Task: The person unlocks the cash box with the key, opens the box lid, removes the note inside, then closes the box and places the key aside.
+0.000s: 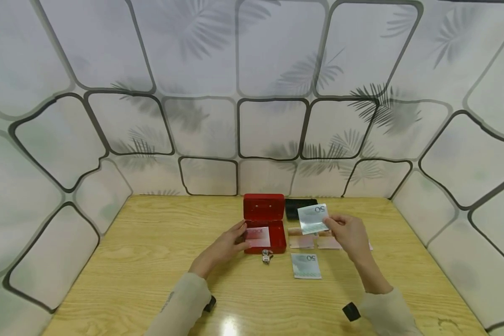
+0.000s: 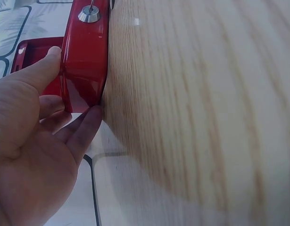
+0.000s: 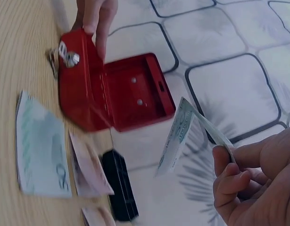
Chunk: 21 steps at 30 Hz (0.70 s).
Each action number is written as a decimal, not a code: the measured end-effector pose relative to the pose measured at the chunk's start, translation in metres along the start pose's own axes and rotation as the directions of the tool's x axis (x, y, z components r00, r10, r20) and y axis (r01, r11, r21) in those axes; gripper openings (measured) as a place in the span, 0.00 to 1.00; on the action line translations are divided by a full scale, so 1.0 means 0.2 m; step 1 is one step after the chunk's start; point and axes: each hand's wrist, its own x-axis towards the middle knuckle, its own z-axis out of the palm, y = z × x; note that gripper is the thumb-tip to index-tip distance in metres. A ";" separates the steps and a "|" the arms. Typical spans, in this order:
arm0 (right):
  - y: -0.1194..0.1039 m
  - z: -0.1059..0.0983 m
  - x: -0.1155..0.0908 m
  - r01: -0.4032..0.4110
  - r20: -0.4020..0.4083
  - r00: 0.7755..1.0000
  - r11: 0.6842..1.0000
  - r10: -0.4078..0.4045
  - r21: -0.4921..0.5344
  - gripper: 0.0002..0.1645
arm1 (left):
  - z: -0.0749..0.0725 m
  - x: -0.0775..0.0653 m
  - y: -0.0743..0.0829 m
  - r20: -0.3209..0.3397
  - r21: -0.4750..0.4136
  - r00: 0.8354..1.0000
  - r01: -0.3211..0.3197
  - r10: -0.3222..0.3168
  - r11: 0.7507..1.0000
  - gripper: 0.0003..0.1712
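Note:
A red cash box (image 1: 279, 240) stands on the table with its lid (image 1: 263, 206) raised. My left hand (image 1: 224, 245) grips its left side; in the left wrist view the thumb lies on the rim and fingers touch the outer wall. Inside the box lies a red 100 banknote (image 1: 258, 237). My right hand (image 1: 350, 235) pinches a green 50 banknote (image 1: 312, 218) by its edge, above the table and right of the box. In the right wrist view this banknote (image 3: 178, 134) looks creased across its middle.
More green 50 notes (image 1: 306, 266) lie right of the box front. Pinkish banknotes (image 1: 301, 241) lie behind them, partly covered from view by the right hand. Keys (image 1: 266, 256) hang at the box's lock. Behind stands a black compartmented tray (image 3: 119, 186), near the patterned backdrop (image 1: 210, 175).

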 end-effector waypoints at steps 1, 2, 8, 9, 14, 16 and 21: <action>0.01 -0.03 -0.01 -0.005 -0.005 1.000 1.000 0.005 -0.016 0.19 | 0.00 0.00 0.00 0.001 0.000 1.000 0.001 -0.001 1.000 0.41; 0.02 -0.05 -0.02 -0.012 -0.009 1.000 1.000 0.011 -0.029 0.20 | 0.00 0.00 0.00 0.003 -0.001 1.000 0.003 -0.003 1.000 0.41; 0.10 -0.19 -0.10 0.014 -0.032 0.999 0.991 -0.018 -0.135 0.21 | 0.00 0.00 0.00 0.006 0.002 1.000 -0.004 0.004 1.000 0.41; 0.12 -0.22 -0.11 0.018 -0.035 0.999 0.988 -0.023 -0.155 0.21 | 0.00 0.00 0.00 0.003 0.005 1.000 -0.009 0.008 1.000 0.41; 0.18 -0.31 -0.15 -0.001 -0.030 1.000 0.976 -0.006 -0.220 0.23 | -0.01 0.00 -0.01 0.006 0.014 1.000 -0.017 0.017 1.000 0.41; 0.21 -0.33 -0.17 -0.016 -0.019 1.000 0.970 0.011 -0.242 0.23 | -0.01 0.00 -0.01 0.009 0.011 1.000 -0.016 0.016 1.000 0.41; 0.29 -0.36 -0.19 -0.062 0.023 0.997 0.958 0.072 -0.279 0.23 | -0.01 0.00 -0.01 0.010 -0.006 1.000 -0.014 0.014 1.000 0.41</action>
